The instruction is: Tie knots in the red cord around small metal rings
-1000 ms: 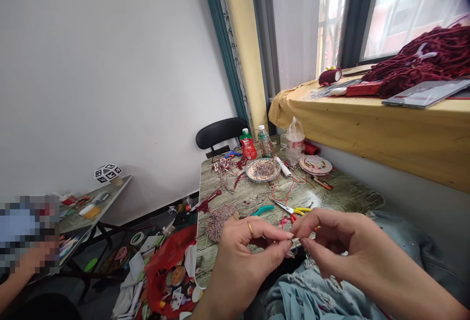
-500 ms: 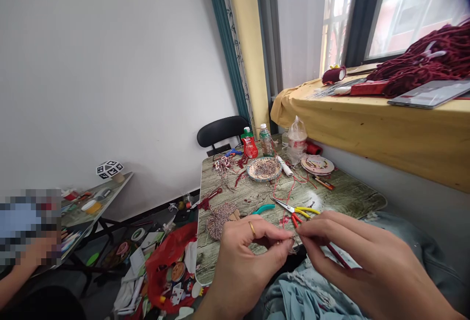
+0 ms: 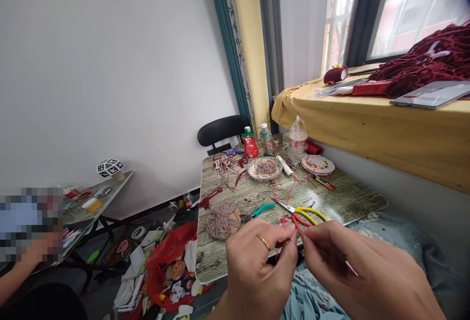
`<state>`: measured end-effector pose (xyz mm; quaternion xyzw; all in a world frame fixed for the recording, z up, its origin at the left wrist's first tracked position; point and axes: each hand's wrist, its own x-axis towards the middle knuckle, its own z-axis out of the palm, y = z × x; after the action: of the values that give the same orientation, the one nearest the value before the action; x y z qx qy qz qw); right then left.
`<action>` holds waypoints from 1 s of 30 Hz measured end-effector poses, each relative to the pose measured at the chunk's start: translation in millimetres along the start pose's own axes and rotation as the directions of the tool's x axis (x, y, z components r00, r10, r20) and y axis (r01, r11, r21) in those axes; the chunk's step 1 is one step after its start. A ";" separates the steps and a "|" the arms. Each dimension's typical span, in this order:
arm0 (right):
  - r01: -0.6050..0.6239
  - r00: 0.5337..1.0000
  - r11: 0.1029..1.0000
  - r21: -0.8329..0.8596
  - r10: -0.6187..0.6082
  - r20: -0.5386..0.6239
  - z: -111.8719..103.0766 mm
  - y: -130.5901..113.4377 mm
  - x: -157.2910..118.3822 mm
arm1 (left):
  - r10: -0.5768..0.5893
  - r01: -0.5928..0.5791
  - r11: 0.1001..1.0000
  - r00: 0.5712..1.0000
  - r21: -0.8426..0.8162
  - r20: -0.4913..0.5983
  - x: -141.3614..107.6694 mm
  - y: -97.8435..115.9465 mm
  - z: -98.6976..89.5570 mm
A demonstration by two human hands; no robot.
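My left hand (image 3: pixel 262 261), with a gold ring, is closed in a pinch of thumb and forefinger. A short bit of thin red cord (image 3: pixel 278 253) shows below its fingers. Close beside it, my right hand (image 3: pixel 352 266) pinches too, its fingertips nearly meeting the left ones; dark red cord shows faintly under its palm. The exact spot between the fingertips is too small to make out. Just beyond the hands lie scissors (image 3: pixel 293 209) with red and yellow handles and a teal-handled tool (image 3: pixel 264 209). A card wound with mottled cord (image 3: pixel 222 221) lies left of them.
The wood-patterned table (image 3: pixel 216 261) bears a woven tray (image 3: pixel 264 168) of cord pieces, a red pouch (image 3: pixel 250 144), a bottle (image 3: pixel 267 141) and round discs (image 3: pixel 317 164). A red bag (image 3: pixel 157 256) stands on the floor at left. Another person's arm (image 3: pixel 25 271) shows at far left.
My hands have drawn closer together and tilted more upright, their fingertips a little higher. More of the scissors' handles and the wound card now shows.
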<state>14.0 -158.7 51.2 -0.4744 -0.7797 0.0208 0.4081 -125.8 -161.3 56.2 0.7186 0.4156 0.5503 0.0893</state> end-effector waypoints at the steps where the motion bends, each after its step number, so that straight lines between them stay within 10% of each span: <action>1: -0.074 0.997 0.992 0.103 0.073 0.009 1.1 -2.5 -1.9 | 0.002 -0.002 1.000 1.000 0.010 -0.025 -1.8 -0.1 2.0; 5: -0.404 0.914 0.712 0.574 0.341 0.221 6.0 -7.9 -5.1 | -0.128 0.123 0.991 0.987 -0.049 -0.096 -7.7 -0.9 7.1; 10: -0.598 0.801 0.362 0.715 0.302 0.517 7.8 -5.1 -2.2 | -0.462 0.429 0.862 0.884 -0.270 -0.069 -9.1 2.8 8.7; 15: -0.615 0.786 0.422 0.666 0.393 0.477 5.0 -10.6 -0.9 | -0.575 0.547 0.754 0.817 -0.363 0.036 -7.4 5.0 7.7; 19: -0.557 0.830 0.575 0.599 0.416 0.373 3.6 -14.2 -3.4 | -0.454 0.450 0.863 0.890 -0.229 0.041 -4.0 4.2 3.3; 23: -0.605 0.794 0.547 0.578 0.368 0.484 -1.2 -5.2 -1.7 | -0.356 0.364 0.918 0.931 -0.157 0.076 1.0 5.8 -1.9; 30: -0.643 0.762 0.433 0.632 0.281 0.583 -5.1 16.6 11.2 | -0.608 0.663 0.594 0.741 -0.455 0.286 4.3 4.0 -1.4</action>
<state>26.9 -142.9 54.5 -0.4206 -0.5803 0.5792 0.3884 -124.8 -161.3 62.1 0.4957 0.4706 0.5369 0.4946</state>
